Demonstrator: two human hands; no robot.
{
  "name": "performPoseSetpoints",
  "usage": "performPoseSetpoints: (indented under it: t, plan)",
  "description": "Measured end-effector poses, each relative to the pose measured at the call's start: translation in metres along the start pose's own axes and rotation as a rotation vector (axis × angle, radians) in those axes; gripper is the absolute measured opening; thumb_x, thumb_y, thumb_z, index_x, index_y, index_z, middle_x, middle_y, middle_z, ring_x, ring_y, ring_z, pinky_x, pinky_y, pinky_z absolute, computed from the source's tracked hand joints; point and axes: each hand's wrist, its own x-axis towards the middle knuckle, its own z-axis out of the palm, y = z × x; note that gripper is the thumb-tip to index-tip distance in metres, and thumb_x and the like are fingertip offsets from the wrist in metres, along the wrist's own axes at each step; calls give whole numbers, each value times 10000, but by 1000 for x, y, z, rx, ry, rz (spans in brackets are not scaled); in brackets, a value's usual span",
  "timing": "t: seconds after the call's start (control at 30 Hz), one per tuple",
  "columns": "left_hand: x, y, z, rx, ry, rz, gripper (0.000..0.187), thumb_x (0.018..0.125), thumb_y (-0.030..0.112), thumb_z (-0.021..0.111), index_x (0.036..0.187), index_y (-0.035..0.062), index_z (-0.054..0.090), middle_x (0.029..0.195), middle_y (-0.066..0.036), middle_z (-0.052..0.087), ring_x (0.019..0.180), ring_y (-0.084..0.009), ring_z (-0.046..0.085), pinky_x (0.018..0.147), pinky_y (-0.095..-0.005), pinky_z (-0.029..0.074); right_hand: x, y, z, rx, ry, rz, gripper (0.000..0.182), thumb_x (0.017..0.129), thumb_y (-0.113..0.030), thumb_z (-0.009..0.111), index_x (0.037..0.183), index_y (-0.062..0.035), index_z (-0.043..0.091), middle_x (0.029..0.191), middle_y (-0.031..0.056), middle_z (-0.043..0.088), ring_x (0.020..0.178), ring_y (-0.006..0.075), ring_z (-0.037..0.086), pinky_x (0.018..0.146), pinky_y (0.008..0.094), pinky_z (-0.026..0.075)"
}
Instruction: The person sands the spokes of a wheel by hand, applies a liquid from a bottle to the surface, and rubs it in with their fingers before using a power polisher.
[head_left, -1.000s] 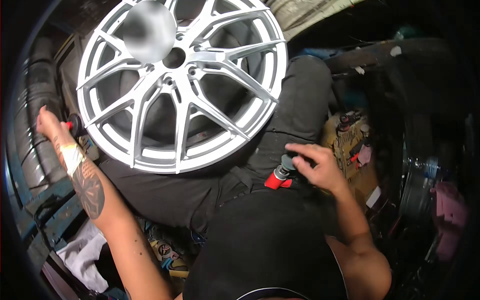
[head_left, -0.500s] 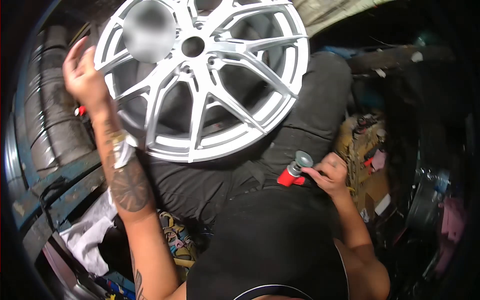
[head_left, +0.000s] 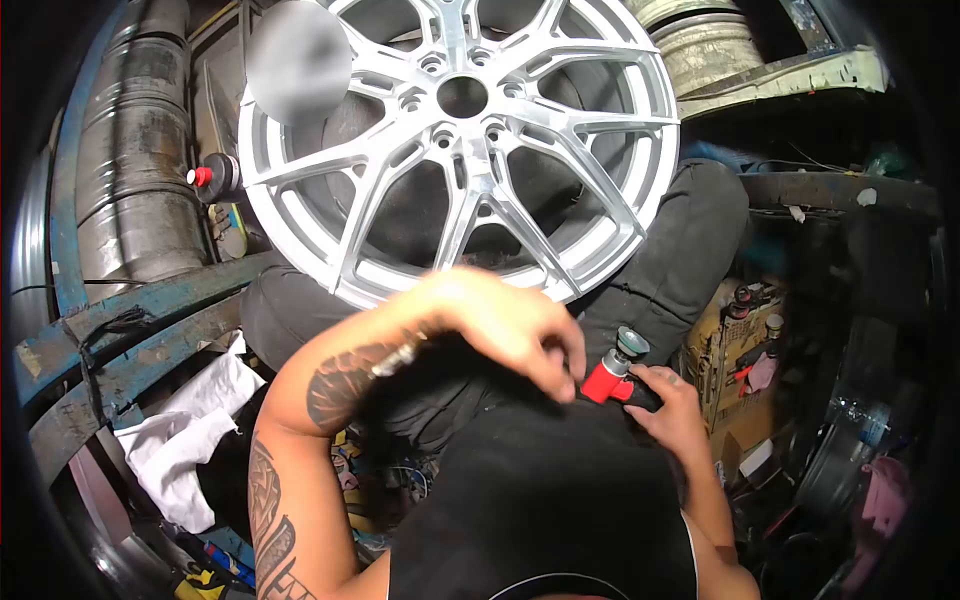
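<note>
My right hand (head_left: 672,408) is closed round the dark handle of a small red air sander (head_left: 608,382). Its metal neck carries a round grey pad that faces up. Just left of this tool hangs my left hand (head_left: 530,335), somewhat blurred, its fingers loosely bent and apart with nothing visible in them. A large silver alloy wheel (head_left: 478,150) lies face up across my legs, its spokes bare metal. My left forearm crosses in front of the wheel's near rim.
At the left stand several worn metal cylinders (head_left: 135,140) behind a blue metal frame (head_left: 160,300). A second tool with a red end (head_left: 203,177) sits beside the wheel. White cloth (head_left: 185,450) lies lower left. On the right is a cardboard box (head_left: 725,370) with small items.
My left hand has swung from the wheel's left edge down and right to beside the sander. The wheel appears further right and lower in view; my right hand still holds the sander.
</note>
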Motion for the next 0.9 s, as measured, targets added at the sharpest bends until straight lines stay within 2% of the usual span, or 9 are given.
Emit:
performPoseSetpoints:
  t: [0.17,0.27,0.37,0.43,0.5,0.57,0.67,0.73,0.9]
  plan:
    - [57,-33,52,90,-70,-123,882,909,648,682,1455,-25,520,1138,-167,718,1082,-327,685,926,-393,530,29,-8,-64,145,-381,-1,642,676,-85,891,1290,-53,705,1125,162,733,1016,276,695,947,361,533]
    - [67,-42,68,-16,33,-22,1033,896,670,689,1551,-45,334,1222,-217,669,1112,-369,664,937,-421,528,30,-5,-75,390,-356,41,659,716,-102,855,1328,24,646,1118,110,711,1021,185,664,952,332,513]
    - [72,-42,68,-112,165,124,989,895,634,724,1491,-71,371,1177,-227,668,1056,-335,672,919,-413,533,43,-30,-87,437,-334,12,639,783,-155,838,1344,45,607,1145,55,667,1053,135,611,952,310,490]
    - [64,-28,61,-196,311,172,889,891,599,759,1395,-63,445,1098,-186,666,994,-240,666,867,-351,538,60,-49,-72,599,-199,46,604,807,-194,856,1320,27,626,1163,55,672,1074,145,610,955,316,487]
    - [63,-24,60,-600,432,325,865,894,592,764,1408,-33,459,1086,-122,659,995,-190,650,852,-325,534,87,-71,-55,486,-17,-57,569,837,-193,856,1314,22,633,1188,82,701,1083,165,636,966,337,498]
    - [58,-21,53,-914,594,380,753,926,490,778,1428,22,467,1160,-60,625,1073,-147,614,879,-286,516,112,-89,-48,477,-41,-75,521,868,-187,822,1308,24,638,1163,89,717,1048,168,657,944,332,514]
    - [62,-30,38,-907,822,649,700,917,484,794,1381,36,523,1215,-62,624,1152,-156,583,992,-315,475,149,-101,-30,443,-67,-135,431,882,-94,738,1280,35,635,1075,81,722,962,156,653,895,346,531]
    - [62,-37,31,-1008,926,563,634,920,465,800,1335,48,564,1213,-55,637,1140,-142,594,1004,-329,461,166,-114,-22,316,-36,-188,385,878,-43,694,1248,37,630,1034,66,724,914,176,659,842,351,538]
    - [61,-42,6,-1271,901,575,534,948,439,776,1279,58,603,1177,-56,649,1045,-126,642,820,-312,544,191,-160,-39,-103,-20,-138,418,809,-90,746,1168,93,634,825,214,691,674,234,670,670,370,529]
